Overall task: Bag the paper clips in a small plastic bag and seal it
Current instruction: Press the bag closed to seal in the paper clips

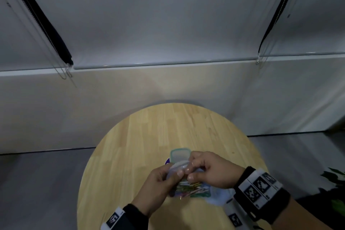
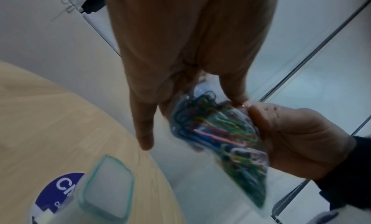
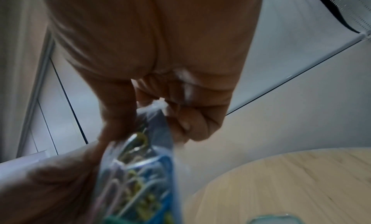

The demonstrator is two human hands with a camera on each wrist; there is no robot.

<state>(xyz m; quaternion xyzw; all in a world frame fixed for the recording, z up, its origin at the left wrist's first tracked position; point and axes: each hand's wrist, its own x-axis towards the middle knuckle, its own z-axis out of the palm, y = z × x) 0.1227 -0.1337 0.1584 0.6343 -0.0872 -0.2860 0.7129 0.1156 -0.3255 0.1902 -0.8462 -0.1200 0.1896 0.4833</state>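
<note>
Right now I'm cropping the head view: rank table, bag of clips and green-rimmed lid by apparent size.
1. Table
2. Bag of clips, partly hidden by both hands
3. Green-rimmed lid, partly hidden behind the bag

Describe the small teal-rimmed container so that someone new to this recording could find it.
On the round wooden table, look just beyond the two hands pinching the clear plastic bag of coloured paper clips. The small clear container stands there on a purple sticker; its teal rim sets it apart.
</note>
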